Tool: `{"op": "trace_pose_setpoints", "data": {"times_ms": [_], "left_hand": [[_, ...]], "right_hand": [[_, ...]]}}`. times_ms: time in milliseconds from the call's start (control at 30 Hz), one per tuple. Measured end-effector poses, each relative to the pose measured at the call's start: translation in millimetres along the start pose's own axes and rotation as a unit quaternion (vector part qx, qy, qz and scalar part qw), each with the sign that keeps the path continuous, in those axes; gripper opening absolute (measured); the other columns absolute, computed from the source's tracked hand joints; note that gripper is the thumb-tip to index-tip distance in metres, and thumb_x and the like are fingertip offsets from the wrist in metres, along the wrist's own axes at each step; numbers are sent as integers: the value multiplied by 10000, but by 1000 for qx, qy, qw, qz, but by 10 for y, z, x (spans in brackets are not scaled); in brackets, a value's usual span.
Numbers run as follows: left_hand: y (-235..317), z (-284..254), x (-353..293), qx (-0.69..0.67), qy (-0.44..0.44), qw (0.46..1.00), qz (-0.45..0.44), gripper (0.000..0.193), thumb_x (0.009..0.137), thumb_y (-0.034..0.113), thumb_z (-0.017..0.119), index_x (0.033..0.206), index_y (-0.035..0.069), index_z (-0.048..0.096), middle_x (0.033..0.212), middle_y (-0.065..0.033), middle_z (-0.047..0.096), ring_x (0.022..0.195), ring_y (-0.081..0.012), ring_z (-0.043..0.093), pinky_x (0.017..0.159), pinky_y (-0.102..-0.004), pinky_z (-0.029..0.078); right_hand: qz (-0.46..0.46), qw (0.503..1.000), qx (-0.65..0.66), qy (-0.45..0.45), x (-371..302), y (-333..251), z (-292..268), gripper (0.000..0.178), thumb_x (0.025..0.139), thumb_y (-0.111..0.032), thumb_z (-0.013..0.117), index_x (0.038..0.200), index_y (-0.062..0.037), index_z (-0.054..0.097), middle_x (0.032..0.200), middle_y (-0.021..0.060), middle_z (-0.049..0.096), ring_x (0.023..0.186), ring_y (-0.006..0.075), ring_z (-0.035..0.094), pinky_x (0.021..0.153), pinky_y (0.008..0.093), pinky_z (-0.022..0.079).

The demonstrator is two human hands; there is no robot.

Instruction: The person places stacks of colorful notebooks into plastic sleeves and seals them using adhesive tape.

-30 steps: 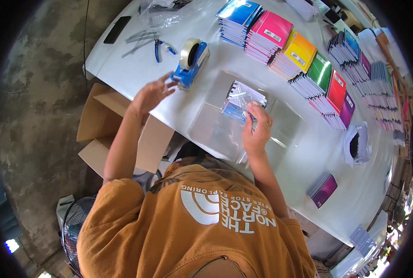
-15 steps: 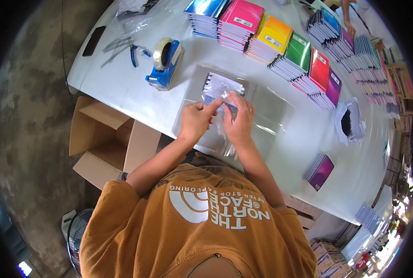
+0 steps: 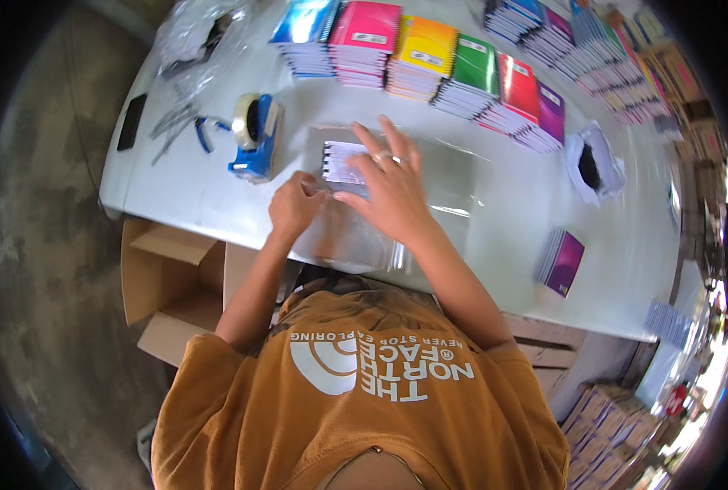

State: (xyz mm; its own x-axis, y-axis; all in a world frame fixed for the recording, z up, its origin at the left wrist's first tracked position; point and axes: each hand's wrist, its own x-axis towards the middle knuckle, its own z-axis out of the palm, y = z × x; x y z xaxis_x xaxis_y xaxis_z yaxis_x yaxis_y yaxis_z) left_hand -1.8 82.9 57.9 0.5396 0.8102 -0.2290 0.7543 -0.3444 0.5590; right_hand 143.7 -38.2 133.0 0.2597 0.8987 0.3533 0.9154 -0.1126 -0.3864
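Observation:
A small spiral-bound notebook [image 3: 341,162], with white pages and dark binding along its left side, lies on clear plastic sheets [image 3: 454,184] at the table's near side. My right hand [image 3: 392,184] is over the notebook's right part with fingers spread, hiding some of it. Its thumb reaches toward the notebook's lower edge. Just left of and below the notebook is my left hand [image 3: 295,204], fingers curled and thumb pressed in. Whatever it pinches by the plastic is too small to make out.
A blue tape dispenser [image 3: 255,143], pliers [image 3: 206,135] and a black phone [image 3: 132,122] lie to the left. Stacks of coloured notebooks [image 3: 421,49] line the far side. A white bag [image 3: 594,163] and purple notebooks [image 3: 561,261] are right. An open cardboard box [image 3: 176,282] stands below the table edge.
My hands have come apart from their shared pinch over the notebook. The left moved left; the right opened and spread above the notebook. The whole view has shifted.

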Motion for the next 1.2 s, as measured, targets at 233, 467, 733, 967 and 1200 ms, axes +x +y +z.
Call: {"op": "trace_pose_setpoints", "data": {"times_ms": [233,467,733,967,1200], "left_hand": [[518,-284,315,-99,-349,911,196,779,588,215,834,1264,51,485,1152,-57,561,1084,-215,513,934,-344,385],[2885,689,-225,-164,-340,757,533,577,660,-21,733,1188,115,546,1194,-91,552,999,-254,579,774,-333,504],[3601,2541,-327,-167,-290,633,698,516,749,-16,552,1234,146,482,1331,-132,438,1161,-329,484,908,-388,437],[3585,2912,-647,-425,-509,738,127,515,894,339,503,1307,52,393,1255,-128,474,1189,-210,408,996,-298,314],[3858,3164,-1081,-425,-508,722,203,502,889,320,558,1260,11,423,1157,-101,511,1101,-189,446,987,-306,317]], "right_hand": [[124,973,187,-57,-329,348,-724,704,618,-176,783,1244,-55,484,1223,190,483,1132,353,465,950,379,381],[318,922,7,221,-1955,666,-2043,557,612,47,682,1129,-62,504,1148,144,490,1125,346,442,980,423,340],[405,825,-174,355,-3061,1292,-1048,526,670,-58,704,1148,-107,491,1240,122,414,1231,339,351,1055,486,252],[418,525,192,716,-2756,1465,-712,797,832,-309,594,1436,-68,133,1433,123,227,1331,262,210,1099,392,132],[368,485,216,763,-3116,2173,-910,687,872,-275,399,1439,-9,116,1447,144,222,1327,241,223,1099,361,145]]}}
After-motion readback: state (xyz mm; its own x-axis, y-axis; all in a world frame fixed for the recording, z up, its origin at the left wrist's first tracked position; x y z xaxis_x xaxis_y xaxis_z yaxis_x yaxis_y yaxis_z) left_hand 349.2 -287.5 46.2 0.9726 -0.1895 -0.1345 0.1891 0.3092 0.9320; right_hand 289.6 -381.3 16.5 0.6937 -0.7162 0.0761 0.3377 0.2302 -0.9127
